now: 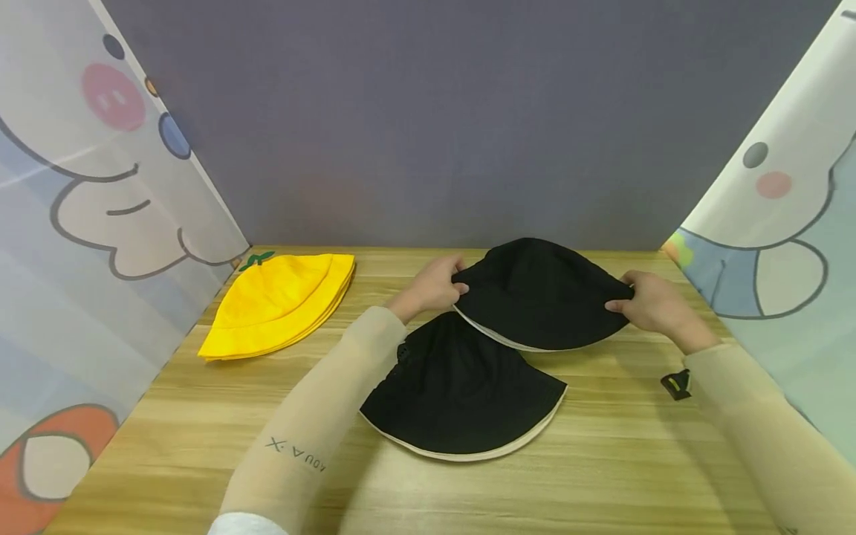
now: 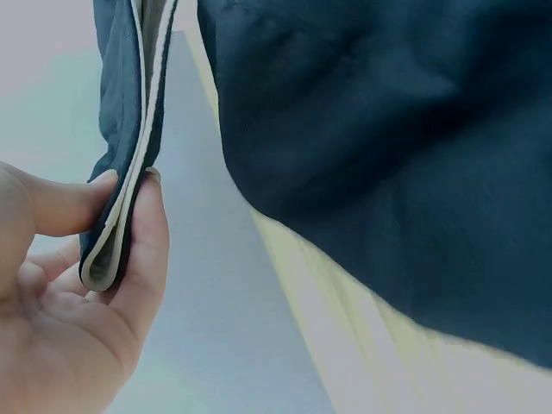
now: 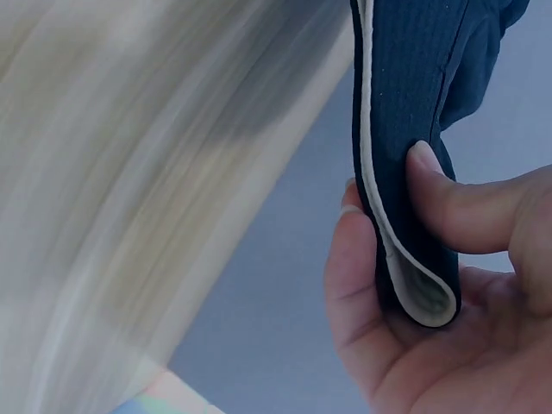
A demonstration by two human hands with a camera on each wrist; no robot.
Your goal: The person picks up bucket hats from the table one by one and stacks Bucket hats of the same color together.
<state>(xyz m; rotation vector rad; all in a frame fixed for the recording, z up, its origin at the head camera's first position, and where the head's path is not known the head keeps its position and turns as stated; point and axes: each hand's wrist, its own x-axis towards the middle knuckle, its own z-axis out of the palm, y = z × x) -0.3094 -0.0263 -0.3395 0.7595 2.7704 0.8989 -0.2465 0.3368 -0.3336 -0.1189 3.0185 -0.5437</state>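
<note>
Both hands hold a folded black bucket hat (image 1: 542, 297) with a cream edge, up toward the back right of the table. My left hand (image 1: 438, 284) pinches one end of its brim, the thumb (image 2: 73, 203) on one side and fingers on the other. The opposite end is pinched by my right hand (image 1: 652, 303); in the right wrist view the folded brim (image 3: 405, 216) lies between thumb and fingers. A second black hat (image 1: 464, 394), also folded flat with a cream edge, lies on the table nearer me, its upper part overlapped by the held hat in the head view.
Yellow folded hats (image 1: 277, 305) with a green leaf on top lie at the back left of the wooden table (image 1: 602, 461). A grey wall (image 1: 428, 126) stands behind, with cartoon-printed panels (image 1: 769, 245) on both sides. A small black tag hangs by the right sleeve.
</note>
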